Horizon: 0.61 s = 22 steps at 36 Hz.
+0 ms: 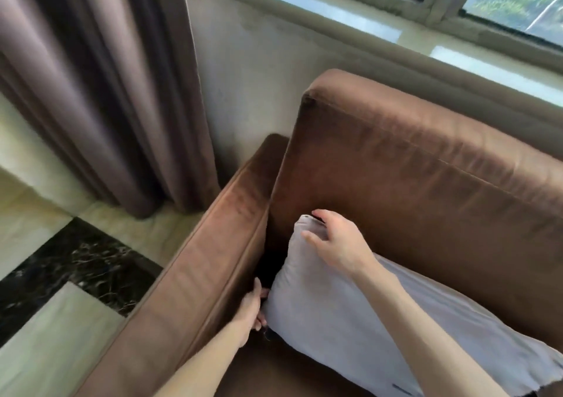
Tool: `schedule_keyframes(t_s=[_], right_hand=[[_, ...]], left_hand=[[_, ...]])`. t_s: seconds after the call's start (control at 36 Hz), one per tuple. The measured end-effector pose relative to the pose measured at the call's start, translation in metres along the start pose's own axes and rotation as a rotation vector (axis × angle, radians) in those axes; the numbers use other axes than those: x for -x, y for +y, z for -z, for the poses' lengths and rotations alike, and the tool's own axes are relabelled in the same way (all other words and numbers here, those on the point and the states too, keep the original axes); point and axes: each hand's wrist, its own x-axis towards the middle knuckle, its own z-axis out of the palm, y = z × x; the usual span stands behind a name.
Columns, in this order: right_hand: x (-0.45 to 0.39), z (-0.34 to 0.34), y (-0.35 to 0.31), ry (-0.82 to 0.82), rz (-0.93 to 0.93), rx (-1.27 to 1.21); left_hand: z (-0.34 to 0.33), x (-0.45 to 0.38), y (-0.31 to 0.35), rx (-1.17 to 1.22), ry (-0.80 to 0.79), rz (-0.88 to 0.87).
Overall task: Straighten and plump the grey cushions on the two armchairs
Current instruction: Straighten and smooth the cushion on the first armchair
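Mid-task, on one armchair (pixel 426 165) only; second armchair out of view, so presumably not yet done. Grey cushion (pixel 350 314) at lower centre of frame, leaning on the backrest, slumped toward lower right, not yet squared or plumped. Right hand (pixel 335 244) at centre, fingers and thumb curled over the cushion's top corner, holding it. Left hand (pixel 251 308) at lower left of centre, wedged between armrest and cushion edge; grip there hard to tell, fingers mostly hidden.

Matt grey cloth cushion (pixel 350 311); brown velvety armchair (pixel 426 189); glossy floor (pixel 76 259).
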Motion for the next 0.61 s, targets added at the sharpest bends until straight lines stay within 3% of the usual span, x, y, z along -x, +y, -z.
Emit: schedule_keyframes(t_s=[0.14,0.25,0.44,0.61], right_hand=[[-0.011,-0.026,-0.003,0.066,-0.051,0.163],[-0.011,-0.027,-0.005,0.200,-0.058,0.045],[-0.009,-0.019,0.004,0.372,-0.055,-0.234],[-0.005,-0.026,0.005,0.432,0.004,-0.205]], left_hand=[[-0.010,-0.025,-0.011,0.066,-0.043,0.047],[-0.017,-0.037,-0.013,0.149,-0.062,0.109],[-0.016,-0.042,-0.025,-0.018,0.027,0.103],[-0.017,-0.052,-0.032,-0.063,0.047,0.137]])
